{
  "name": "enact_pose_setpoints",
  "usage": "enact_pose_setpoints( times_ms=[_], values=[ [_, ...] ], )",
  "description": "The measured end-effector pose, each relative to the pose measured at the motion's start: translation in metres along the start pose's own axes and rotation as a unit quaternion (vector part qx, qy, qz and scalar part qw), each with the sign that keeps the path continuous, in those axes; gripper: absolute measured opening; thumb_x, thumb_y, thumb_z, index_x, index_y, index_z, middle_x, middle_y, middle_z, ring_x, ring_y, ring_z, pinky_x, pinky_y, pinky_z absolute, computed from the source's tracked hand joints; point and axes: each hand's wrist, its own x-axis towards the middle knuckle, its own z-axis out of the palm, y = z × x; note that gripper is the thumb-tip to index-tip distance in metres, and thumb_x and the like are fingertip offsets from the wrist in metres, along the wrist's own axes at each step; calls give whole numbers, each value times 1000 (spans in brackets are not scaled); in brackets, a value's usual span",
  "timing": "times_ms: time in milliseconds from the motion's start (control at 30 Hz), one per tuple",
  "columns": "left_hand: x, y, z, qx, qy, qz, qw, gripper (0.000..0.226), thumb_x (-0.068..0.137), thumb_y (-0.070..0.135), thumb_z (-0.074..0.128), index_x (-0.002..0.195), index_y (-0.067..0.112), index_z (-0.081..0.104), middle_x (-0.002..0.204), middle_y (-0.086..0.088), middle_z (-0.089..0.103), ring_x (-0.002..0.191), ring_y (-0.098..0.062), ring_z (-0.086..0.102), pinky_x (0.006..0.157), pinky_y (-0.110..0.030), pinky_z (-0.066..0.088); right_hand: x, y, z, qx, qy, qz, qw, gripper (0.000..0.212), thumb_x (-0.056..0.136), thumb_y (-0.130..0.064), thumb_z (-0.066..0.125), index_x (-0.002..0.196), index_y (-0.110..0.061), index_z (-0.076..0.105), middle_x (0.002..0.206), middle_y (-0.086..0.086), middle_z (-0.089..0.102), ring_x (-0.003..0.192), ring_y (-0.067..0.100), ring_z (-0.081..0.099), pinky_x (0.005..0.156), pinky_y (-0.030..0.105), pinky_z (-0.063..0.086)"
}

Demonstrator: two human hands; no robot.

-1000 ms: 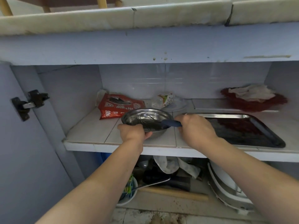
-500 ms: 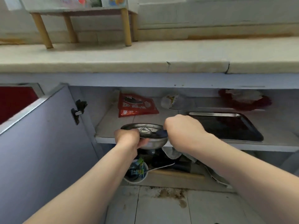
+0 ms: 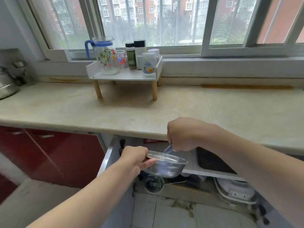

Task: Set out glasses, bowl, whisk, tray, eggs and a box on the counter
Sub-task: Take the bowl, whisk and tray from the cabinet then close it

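My left hand [image 3: 137, 157] grips the rim of a steel bowl [image 3: 166, 167] held in the air below the counter's [image 3: 148, 112] front edge, tilted a little. My right hand [image 3: 183, 134] holds the blue handle of a whisk [image 3: 162, 155] whose wires lie inside the bowl. A dark metal tray [image 3: 212, 162] lies on the cabinet shelf behind my right forearm. A painted glass [image 3: 121, 59] stands on the small white rack [image 3: 125, 74] at the back of the counter. Eggs and a box are not in view.
On the rack stand a blue-handled glass jug [image 3: 103, 55], spice bottles [image 3: 131, 55] and a lidded jar [image 3: 148, 63]. A metal kettle [image 3: 6, 83] sits at the far left. The open cabinet door [image 3: 107, 159] hangs by my left hand. Clutter fills the cabinet floor [image 3: 181, 183].
Both hands have lifted the bowl with the whisk off the cabinet shelf and up toward the counter edge. My view has risen from the cabinet to the counter and window.
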Motion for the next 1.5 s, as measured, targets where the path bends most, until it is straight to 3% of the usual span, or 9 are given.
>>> enact_pose_setpoints(
  times_ms=[133, 233, 300, 400, 567, 767, 967, 1100, 1500],
  values=[
    [-59, 69, 0, 18, -21, 32, 999, 10, 86, -12, 47, 81, -6, 54, 83, -14, 48, 64, -19, 53, 34, -20, 50, -26, 13, -82, 14, 28, 15, 999, 19, 80, -14, 60, 63, -6, 57, 56, 6, 48, 57, 25, 46, 42, 21, 31],
    [-90, 120, 13, 13, -18, 64, 998, 7, 86, -11, 46, 87, -7, 52, 84, -11, 45, 64, -20, 55, 35, -20, 50, -55, 31, -143, 9, 72, 11, 997, 20, 83, -23, 62, 90, -6, 70, 83, 6, 68, 78, 26, 61, 52, 23, 42],
    [-105, 151, 27, 2, -20, 88, 996, 17, 86, -11, 46, 102, -9, 51, 92, -14, 47, 62, -22, 56, 35, -21, 50, -69, 51, -176, 18, 136, 12, 990, 23, 85, -23, 61, 102, -9, 68, 99, 4, 68, 92, 25, 61, 65, 24, 46],
    [-117, 189, 54, -10, -30, 118, 993, 36, 86, -10, 47, 122, -7, 42, 110, -20, 46, 69, -23, 55, 36, -23, 52, -84, 84, -208, 54, 210, 33, 976, 18, 84, -20, 61, 98, -10, 65, 91, 5, 65, 88, 26, 58, 64, 23, 45],
    [-122, 232, 116, -43, -39, 159, 986, 40, 87, -9, 45, 125, 1, 37, 113, -19, 46, 70, -22, 55, 34, -22, 50, -103, 147, -243, 111, 284, 56, 951, 20, 87, -20, 58, 103, -20, 70, 110, 7, 66, 97, 27, 60, 86, 39, 52],
    [-87, 249, 170, -102, -30, 160, 981, 39, 89, -7, 44, 124, 9, 37, 113, -15, 46, 71, -20, 55, 35, -22, 51, -87, 200, -245, 162, 353, 51, 920, 27, 91, -19, 52, 115, -21, 64, 120, 4, 63, 104, 26, 58, 90, 32, 47],
    [-14, 250, 203, -100, -26, 136, 985, 47, 85, -14, 38, 127, 7, 37, 113, -16, 47, 69, -19, 53, 36, -24, 52, -27, 238, -216, 192, 345, 60, 917, 29, 92, -25, 51, 119, -22, 61, 116, 8, 63, 106, 29, 56, 91, 37, 46],
    [36, 251, 222, -84, -25, 106, 990, 38, 84, -16, 35, 113, 8, 38, 108, -16, 43, 66, -20, 49, 35, -25, 52, 31, 264, -194, 201, 315, 78, 924, 30, 93, -27, 50, 121, -25, 59, 112, 8, 60, 105, 30, 54, 89, 38, 45],
    [182, 251, 251, -59, -39, 45, 997, 54, 85, -17, 33, 132, 9, 34, 120, -16, 42, 72, -24, 52, 38, -27, 54, 188, 309, -121, 241, 192, 123, 943, 34, 93, -28, 48, 127, -28, 54, 116, 6, 57, 111, 27, 52, 93, 34, 42]
  ],
)
